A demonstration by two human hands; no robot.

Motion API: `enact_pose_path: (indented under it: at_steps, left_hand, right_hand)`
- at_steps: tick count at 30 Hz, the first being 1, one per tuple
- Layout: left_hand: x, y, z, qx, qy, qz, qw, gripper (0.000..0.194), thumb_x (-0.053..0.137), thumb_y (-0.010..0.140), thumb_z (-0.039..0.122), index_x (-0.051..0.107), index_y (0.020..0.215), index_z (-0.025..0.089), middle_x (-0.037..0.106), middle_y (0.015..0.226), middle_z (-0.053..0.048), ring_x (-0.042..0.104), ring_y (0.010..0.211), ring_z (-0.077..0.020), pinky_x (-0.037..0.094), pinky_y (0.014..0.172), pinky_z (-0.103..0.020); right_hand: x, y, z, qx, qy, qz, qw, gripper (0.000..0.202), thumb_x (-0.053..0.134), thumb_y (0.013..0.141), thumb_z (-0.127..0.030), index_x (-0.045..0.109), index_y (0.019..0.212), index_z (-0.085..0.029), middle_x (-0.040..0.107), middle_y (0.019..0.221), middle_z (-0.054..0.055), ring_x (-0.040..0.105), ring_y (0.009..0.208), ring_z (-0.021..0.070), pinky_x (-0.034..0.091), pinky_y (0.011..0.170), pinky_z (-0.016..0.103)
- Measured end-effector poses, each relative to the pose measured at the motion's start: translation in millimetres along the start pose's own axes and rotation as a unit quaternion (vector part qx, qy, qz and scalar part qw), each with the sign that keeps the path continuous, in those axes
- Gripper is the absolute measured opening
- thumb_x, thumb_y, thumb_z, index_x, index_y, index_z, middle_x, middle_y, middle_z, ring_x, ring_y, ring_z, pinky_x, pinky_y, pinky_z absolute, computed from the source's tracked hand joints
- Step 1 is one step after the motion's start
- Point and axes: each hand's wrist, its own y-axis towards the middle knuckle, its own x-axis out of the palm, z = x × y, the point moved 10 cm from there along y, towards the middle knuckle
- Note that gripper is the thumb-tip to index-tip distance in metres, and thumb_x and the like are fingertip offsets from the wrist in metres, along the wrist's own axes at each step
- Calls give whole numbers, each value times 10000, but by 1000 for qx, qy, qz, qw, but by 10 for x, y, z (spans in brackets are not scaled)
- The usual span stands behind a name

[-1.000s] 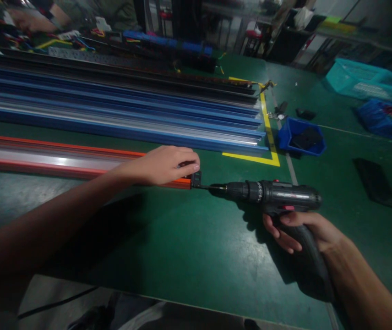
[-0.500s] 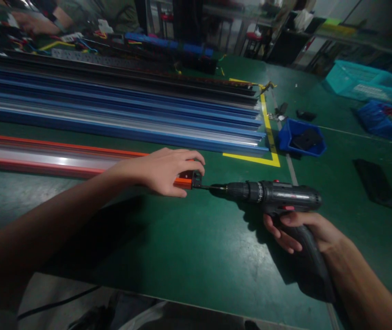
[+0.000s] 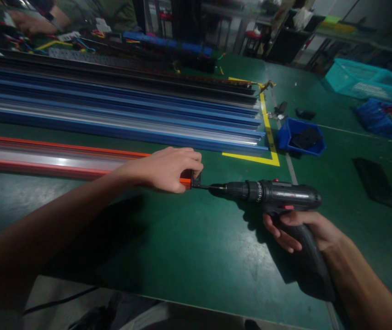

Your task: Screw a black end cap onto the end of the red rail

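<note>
My left hand [image 3: 171,168] is closed over the right end of a long orange metal profile [image 3: 58,161], thumb on the near side and fingers at the far side. A small black end piece [image 3: 196,180] sits at the profile's tip, partly hidden by my fingers. My right hand [image 3: 295,229] grips the handle of a black cordless drill [image 3: 285,196], which lies sideways and points left. Its long thin bit [image 3: 211,187] reaches to the black end piece; whether it sits in a screw is too small to tell.
Several blue profiles [image 3: 120,114] lie beyond, with black profiles [image 3: 148,75] behind them, inside yellow tape [image 3: 268,133]. A blue bin [image 3: 301,136] holds black parts. A dark flat object [image 3: 376,182], a teal basket [image 3: 364,78] and another person's hand [image 3: 34,23] are farther off.
The fingers of my left hand have drawn in tighter around the profile's end. The drill and my right hand stay nearly in place.
</note>
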Motion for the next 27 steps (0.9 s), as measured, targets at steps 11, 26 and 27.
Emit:
enact_pose_path:
  at_steps: [11, 26, 27]
  left_hand:
    - [37, 11, -80, -21, -7, -9, 1000, 159, 762, 747, 281, 696, 891, 274, 648, 1027, -20, 604, 1023, -247, 313, 679, -359]
    - [6, -14, -62, -14, -21, 9, 1000, 162, 762, 735, 269, 712, 888, 279, 669, 1037, -8, 620, 1037, -241, 342, 707, -351]
    - [5, -12, -59, -14, -20, 9, 1000, 160, 762, 733, 268, 712, 884, 278, 667, 1031, -8, 620, 1037, -242, 339, 701, -352]
  right_hand:
    - [-3, -6, 7, 0, -5, 11, 1000, 265, 763, 911, -307, 846, 1038, -90, 773, 834, 91, 612, 436, 87, 618, 535, 220]
    - [-17, -7, 10, -2, -12, 12, 1000, 277, 761, 920, -329, 841, 1023, -84, 762, 835, 93, 603, 434, 83, 608, 527, 215]
    - [-21, -4, 11, -1, -13, 12, 1000, 275, 763, 919, -328, 842, 1027, -87, 763, 837, 94, 601, 431, 82, 608, 525, 216]
